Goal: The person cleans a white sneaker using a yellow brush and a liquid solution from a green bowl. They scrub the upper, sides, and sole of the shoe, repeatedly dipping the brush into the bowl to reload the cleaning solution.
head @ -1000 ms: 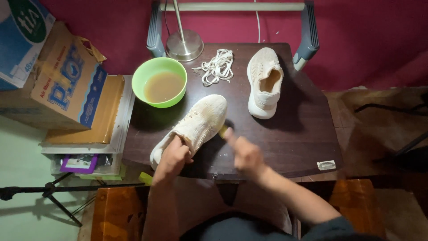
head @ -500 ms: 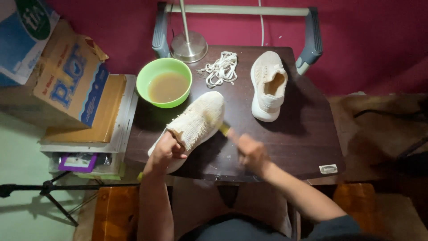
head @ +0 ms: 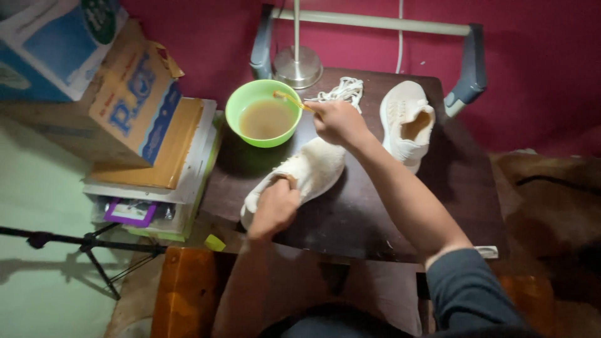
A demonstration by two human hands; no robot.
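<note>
A cream knit sneaker lies on its side on the dark wooden table. My left hand grips its heel end. My right hand holds a small yellow brush whose tip reaches over the rim of a green bowl of brownish water. A second cream sneaker stands at the right of the table. Its white laces lie in a loose pile behind my right hand.
A metal lamp base stands at the table's back edge. Cardboard boxes are stacked on a shelf unit to the left. A black tripod stands on the floor at lower left. A grey-armed frame sits behind the table.
My right hand has lifted the brush from beside the sneaker and carried it up to the green bowl. My left hand stays on the sneaker's heel. The camera has come closer.
</note>
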